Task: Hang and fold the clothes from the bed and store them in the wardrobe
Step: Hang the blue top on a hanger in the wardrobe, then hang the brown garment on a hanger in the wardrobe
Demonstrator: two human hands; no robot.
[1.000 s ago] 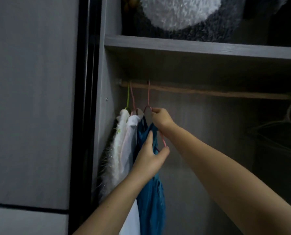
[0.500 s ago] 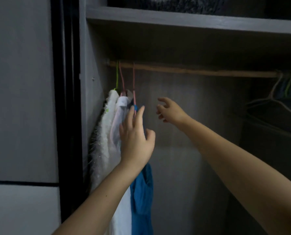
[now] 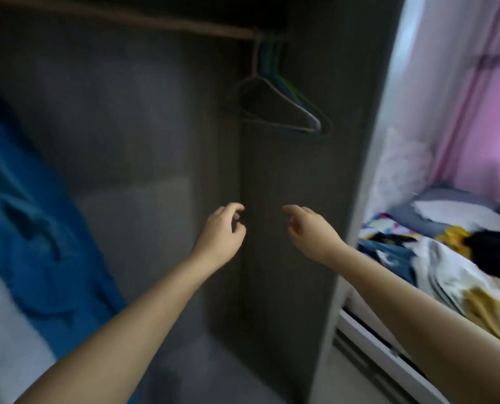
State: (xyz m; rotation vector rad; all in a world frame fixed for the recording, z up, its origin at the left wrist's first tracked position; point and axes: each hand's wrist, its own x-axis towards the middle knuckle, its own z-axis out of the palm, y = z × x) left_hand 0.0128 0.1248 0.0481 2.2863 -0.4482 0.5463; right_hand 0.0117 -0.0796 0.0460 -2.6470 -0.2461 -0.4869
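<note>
Both of my hands hang in front of the dark wardrobe interior and hold nothing. My left hand (image 3: 223,228) has loosely curled fingers, and my right hand (image 3: 308,228) is relaxed beside it. A blue garment (image 3: 30,217) hangs at the far left, with a white garment (image 3: 0,325) below it at the edge. Several empty hangers (image 3: 280,103) hang from the wooden rail (image 3: 161,23) at the wardrobe's right end, above my hands. A pile of clothes (image 3: 453,269) in white, yellow, black and blue lies on the bed at the right.
The wardrobe's pale side panel (image 3: 368,182) separates the interior from the bed. A pillow (image 3: 458,214) and a pink curtain (image 3: 488,126) sit behind the clothes pile. White bed frame slats (image 3: 368,342) run below the mattress.
My view has swung right and down, from the hung garments to the wardrobe's right side and the bed. Both hands have let go of the blue garment and its hanger and dropped lower.
</note>
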